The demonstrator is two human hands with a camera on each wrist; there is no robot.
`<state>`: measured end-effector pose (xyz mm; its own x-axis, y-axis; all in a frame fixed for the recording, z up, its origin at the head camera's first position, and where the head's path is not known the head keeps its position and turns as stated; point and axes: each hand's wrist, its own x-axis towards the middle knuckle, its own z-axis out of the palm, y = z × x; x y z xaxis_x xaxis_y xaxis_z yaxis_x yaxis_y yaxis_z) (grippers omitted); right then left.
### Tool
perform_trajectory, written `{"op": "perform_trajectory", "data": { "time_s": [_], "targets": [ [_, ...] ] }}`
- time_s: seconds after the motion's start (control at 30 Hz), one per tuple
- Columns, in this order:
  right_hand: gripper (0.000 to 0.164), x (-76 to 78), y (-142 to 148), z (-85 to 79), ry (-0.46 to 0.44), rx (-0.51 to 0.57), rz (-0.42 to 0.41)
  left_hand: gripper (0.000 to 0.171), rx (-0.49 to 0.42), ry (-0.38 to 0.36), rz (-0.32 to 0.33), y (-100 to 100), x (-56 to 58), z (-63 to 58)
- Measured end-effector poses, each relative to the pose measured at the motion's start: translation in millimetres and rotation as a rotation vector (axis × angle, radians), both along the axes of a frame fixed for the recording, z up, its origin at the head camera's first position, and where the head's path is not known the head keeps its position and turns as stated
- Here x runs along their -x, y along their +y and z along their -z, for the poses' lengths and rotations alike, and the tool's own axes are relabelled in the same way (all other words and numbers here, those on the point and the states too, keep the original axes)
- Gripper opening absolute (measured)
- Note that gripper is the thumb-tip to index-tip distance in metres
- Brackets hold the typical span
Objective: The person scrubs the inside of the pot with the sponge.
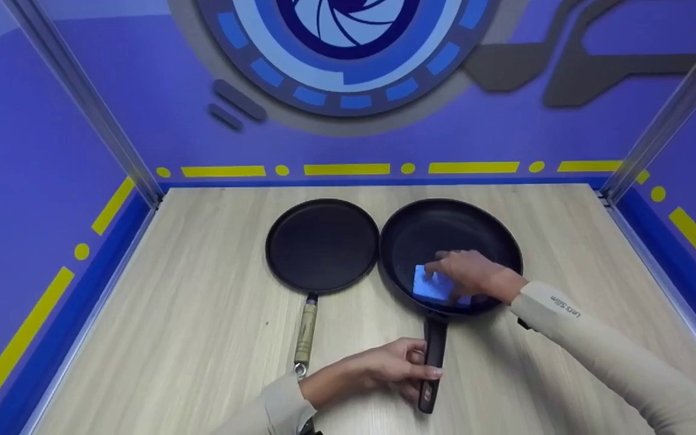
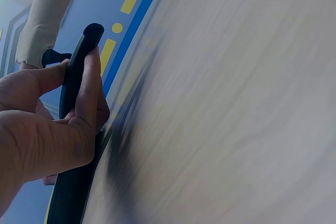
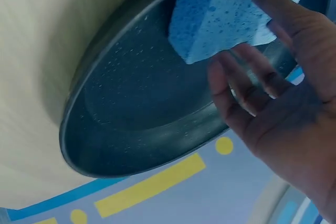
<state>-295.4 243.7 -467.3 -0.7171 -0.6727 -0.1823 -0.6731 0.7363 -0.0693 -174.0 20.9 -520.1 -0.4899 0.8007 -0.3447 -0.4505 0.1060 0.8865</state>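
A deep black frying pan (image 1: 457, 226) sits at right of centre on the table. My left hand (image 1: 393, 365) grips its black handle (image 1: 435, 344), thumb on one side and fingers on the other, as the left wrist view also shows. Inside the pan, by the near wall, my right hand (image 1: 472, 272) holds a blue sponge (image 1: 426, 289) between thumb and fingers. The right wrist view shows the porous sponge (image 3: 220, 19) against the pan's inner side, with small droplets scattered over the dark pan surface (image 3: 147, 72).
Left of the frying pan, rim against rim, lies a flat black pan (image 1: 324, 244) with a wood-patterned handle (image 1: 306, 332) ending in a metal ring. Both lie on a pale wooden table (image 1: 203, 290), enclosed by blue walls (image 1: 161, 121) with yellow markings and metal corner posts.
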Motion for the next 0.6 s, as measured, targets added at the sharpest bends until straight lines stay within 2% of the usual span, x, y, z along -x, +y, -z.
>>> {"op": "perform_trajectory", "data": {
  "time_s": [0.1, 0.17, 0.37, 0.5, 0.6],
  "targets": [
    [0.055, 12.7, 5.7, 2.6, 0.034, 0.013, -0.003, 0.01, 0.005, -0.012, -0.008, 0.1, -1.5, -0.1],
    [0.054, 23.9, 11.3, 5.1, 0.079, 0.022, 0.024, 0.011, 0.005, -0.026, -0.011, 0.9, -2.4, -0.1],
    [0.046, 51.3, 36.0, 10.9, 0.191, -0.02, 0.255, 0.015, -0.017, -0.028, -0.015, 8.5, -5.8, 1.3],
    [0.048, 55.1, 47.4, 13.4, 0.177, -0.061, 0.331, 0.012, -0.008, -0.017, -0.025, 11.2, -9.1, 3.5],
    [0.051, 53.2, 50.5, 12.4, 0.11, -0.066, 0.352, 0.013, 0.004, -0.007, -0.024, 9.4, -10.1, 4.6]
  ]
}}
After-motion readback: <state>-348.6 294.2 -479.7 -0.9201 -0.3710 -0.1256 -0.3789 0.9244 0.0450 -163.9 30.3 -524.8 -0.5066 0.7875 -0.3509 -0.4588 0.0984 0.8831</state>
